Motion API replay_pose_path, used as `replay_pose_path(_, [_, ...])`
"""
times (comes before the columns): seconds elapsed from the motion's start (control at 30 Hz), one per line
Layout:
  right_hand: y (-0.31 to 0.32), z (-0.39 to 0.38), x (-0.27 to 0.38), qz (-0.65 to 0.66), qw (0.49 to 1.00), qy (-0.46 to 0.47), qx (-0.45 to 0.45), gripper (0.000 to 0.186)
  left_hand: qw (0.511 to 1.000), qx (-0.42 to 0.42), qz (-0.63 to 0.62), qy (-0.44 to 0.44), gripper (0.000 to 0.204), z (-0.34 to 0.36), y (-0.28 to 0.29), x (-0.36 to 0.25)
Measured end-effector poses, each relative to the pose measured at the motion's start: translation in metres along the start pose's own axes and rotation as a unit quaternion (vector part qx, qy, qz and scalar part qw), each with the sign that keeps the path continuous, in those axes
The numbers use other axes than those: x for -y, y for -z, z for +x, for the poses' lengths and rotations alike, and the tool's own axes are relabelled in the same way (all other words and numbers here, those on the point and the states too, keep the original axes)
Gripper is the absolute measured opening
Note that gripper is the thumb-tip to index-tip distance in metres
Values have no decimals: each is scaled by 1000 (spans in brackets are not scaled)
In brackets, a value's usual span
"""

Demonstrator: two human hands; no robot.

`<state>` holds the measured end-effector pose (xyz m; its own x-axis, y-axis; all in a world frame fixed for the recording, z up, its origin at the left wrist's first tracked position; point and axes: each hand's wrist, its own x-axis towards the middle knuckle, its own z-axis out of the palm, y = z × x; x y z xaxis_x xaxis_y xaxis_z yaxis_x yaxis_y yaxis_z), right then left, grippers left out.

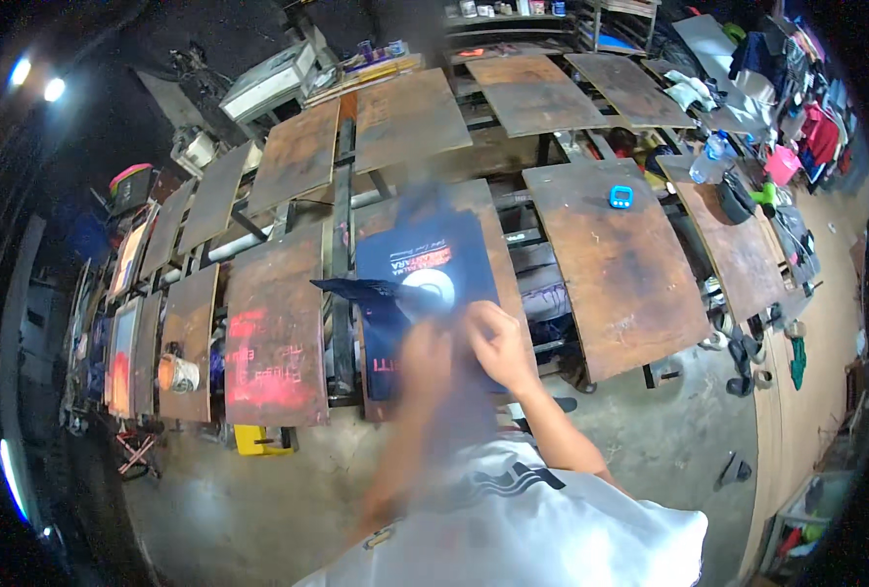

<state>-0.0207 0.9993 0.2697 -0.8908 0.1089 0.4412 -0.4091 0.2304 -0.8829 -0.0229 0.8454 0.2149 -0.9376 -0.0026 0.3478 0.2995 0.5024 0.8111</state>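
Observation:
A navy fabric bag [386, 245] with a printed design lies on the middle board [508, 279], a dark flap of cloth [356, 289] folded up across its left side. My left hand [425, 357] is over the bag's lower part, too blurred to show its fingers. Just right of it, my right hand [498, 342] has curled fingers at the bag's middle; what they grip, if anything, is hidden. A smeared vertical band covers part of the bag.
Worn boards [620, 264] stand in two rows on metal frames. A blue timer [620, 197] sits on the right board, a paint pot [177, 372] on a left one. A water bottle [708, 161] and dark bag [736, 201] are rightward. A yellow stool [258, 440] stands underneath.

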Motion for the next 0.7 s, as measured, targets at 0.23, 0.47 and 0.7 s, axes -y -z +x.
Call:
replay_pose_path(0.23, [13, -2, -8, 38, 999, 2, 13, 8, 992, -105, -8, -66, 15, 19, 4, -59])
replay_pose_path(0.47, [25, 15, -5, 55, 998, 27, -19, 10, 994, -88, -32, -51, 15, 36, -3, -54])
replay_pose_path(0.7, [28, 25, -5, 37, 999, 24, -27, 17, 993, -35, -34, -104, 12, 48, -7, -67])
